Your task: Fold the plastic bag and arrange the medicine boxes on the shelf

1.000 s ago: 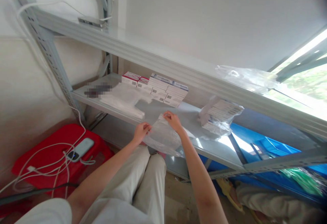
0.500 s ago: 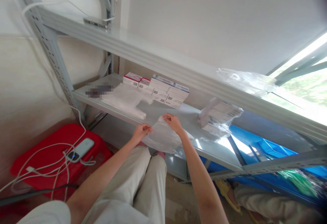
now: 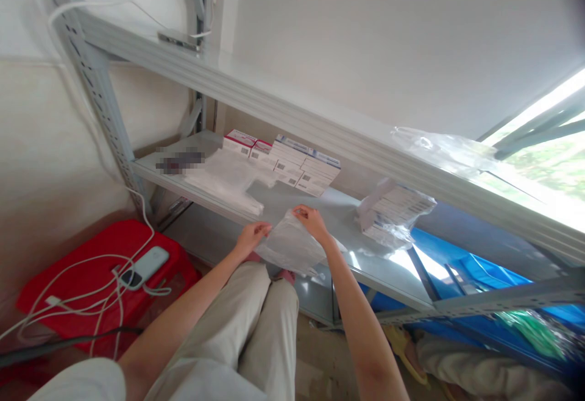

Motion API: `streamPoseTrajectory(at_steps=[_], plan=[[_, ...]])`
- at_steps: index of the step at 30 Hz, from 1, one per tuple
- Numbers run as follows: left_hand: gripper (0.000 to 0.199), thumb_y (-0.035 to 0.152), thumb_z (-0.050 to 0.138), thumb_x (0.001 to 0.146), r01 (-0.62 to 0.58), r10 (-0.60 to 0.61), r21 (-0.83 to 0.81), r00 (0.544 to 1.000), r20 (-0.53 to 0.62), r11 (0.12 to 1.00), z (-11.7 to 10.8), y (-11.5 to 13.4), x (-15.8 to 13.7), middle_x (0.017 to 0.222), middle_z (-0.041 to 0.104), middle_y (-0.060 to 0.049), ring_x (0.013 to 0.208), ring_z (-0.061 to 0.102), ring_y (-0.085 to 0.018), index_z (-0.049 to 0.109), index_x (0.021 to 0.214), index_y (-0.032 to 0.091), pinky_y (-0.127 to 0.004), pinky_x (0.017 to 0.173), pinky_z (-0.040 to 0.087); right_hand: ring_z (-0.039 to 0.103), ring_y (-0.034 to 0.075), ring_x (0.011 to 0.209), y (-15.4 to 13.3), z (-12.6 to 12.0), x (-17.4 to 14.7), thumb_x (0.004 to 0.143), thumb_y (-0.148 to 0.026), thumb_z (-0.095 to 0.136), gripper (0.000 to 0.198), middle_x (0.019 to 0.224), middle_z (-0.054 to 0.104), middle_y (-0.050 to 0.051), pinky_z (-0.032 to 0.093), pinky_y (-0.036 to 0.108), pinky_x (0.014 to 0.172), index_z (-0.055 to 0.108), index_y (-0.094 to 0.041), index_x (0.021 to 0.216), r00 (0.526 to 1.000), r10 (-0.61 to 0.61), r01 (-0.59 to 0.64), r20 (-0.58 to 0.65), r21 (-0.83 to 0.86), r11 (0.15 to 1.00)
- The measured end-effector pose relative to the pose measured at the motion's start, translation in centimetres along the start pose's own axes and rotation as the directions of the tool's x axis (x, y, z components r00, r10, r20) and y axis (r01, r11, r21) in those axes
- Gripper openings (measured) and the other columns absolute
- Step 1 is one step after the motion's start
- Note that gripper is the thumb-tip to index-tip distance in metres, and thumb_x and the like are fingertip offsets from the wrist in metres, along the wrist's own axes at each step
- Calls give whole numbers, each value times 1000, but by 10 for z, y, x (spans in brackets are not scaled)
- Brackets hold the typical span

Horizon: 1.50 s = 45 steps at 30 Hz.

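Observation:
A thin clear plastic bag (image 3: pixel 292 245) hangs between my hands over the front edge of the middle shelf. My left hand (image 3: pixel 254 234) pinches its left corner, fingers closed. On the other side, my right hand (image 3: pixel 311 219) is closed on the bag's upper edge. Behind and left of them, a flat stack of plastic bags (image 3: pixel 228 178) lies on the shelf. White boxes with blue edges (image 3: pixel 304 166) are stacked at the back, beside red-and-white boxes (image 3: pixel 241 140). To the right stands a clear bag packed with boxes (image 3: pixel 393 212).
A red plastic stool (image 3: pixel 105 291) at lower left carries a power bank (image 3: pixel 153 264) and tangled white cables. The upper shelf (image 3: pixel 256 90) crosses above my hands, with loose plastic (image 3: pixel 443 148) over its edge. Another person's leg (image 3: pixel 484 358) shows at lower right.
The view has shifted slightly. Both hands stay almost in place on the plastic bag, whose film has changed its folds a little.

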<state>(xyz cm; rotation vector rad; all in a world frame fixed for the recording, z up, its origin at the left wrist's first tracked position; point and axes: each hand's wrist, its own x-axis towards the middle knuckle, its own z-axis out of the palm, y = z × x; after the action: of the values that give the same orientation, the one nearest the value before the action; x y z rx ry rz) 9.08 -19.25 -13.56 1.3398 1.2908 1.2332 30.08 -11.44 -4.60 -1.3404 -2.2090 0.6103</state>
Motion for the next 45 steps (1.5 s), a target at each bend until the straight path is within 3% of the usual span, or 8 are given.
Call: streamPoseTrajectory(at_steps=[5,9,16,22,25,30,37,45], plan=[[17,33,69,70,-85,85,107,996,5,991,-2,4,0,75,71,-4,65,58,-17,74,73,18,-25,66,43,50,14,56,-1,2,-1,82,-46,51,31,62,61,-1,34,23,56,68,-21,88,1000,8,-8,18,2,1000],[15,30,68,71,-75,82,59,989,-123,995,-5,2,-4,74,71,-4,64,57,-16,73,74,16,-25,66,42,47,13,54,1,5,-5,82,-48,49,33,59,59,-2,32,23,55,68,-21,86,1000,0,0,4,-2,1000],[27,38,54,81,-24,28,28,992,-127,999,-6,-12,-15,65,65,-2,65,59,-18,68,76,16,-26,66,44,39,12,50,5,5,-12,83,-50,50,34,52,48,-4,28,24,53,68,-21,85,998,14,-15,-54,-15,1000],[32,45,56,82,-142,144,26,986,-87,990,-4,-4,-20,97,70,-7,88,60,-21,70,94,19,-29,81,44,41,13,52,5,-7,-11,84,-51,50,34,55,52,-3,30,25,53,66,-21,86,999,-15,15,-29,-12,1000],[27,43,61,77,-101,101,37,995,10,994,-3,10,-17,85,71,-5,76,61,-19,71,82,18,-26,72,43,41,13,52,-2,-13,-6,84,-51,51,33,56,52,-3,31,25,54,66,-22,86,999,-42,41,-22,-16,999],[36,46,53,81,-103,101,-37,993,-58,994,-8,28,-15,72,69,-5,69,60,-19,68,68,17,-26,70,42,39,13,51,-19,-22,9,83,-50,52,32,54,48,-3,28,25,51,66,-21,85,997,-79,80,-12,18,997],[40,50,72,64,-80,38,-197,977,-210,977,-28,19,-18,87,72,-9,87,62,-25,72,83,15,-33,83,44,36,12,50,-55,-36,56,80,-54,55,37,53,44,-3,26,25,50,65,-19,84,989,-133,140,-61,117,983],[40,56,57,78,-149,89,-215,960,-265,965,-47,40,-16,79,67,-6,72,60,-19,67,85,18,-27,68,44,42,12,53,-100,-27,166,80,-53,55,36,56,49,-3,29,23,52,67,-19,85,942,-335,337,-29,73,939]])
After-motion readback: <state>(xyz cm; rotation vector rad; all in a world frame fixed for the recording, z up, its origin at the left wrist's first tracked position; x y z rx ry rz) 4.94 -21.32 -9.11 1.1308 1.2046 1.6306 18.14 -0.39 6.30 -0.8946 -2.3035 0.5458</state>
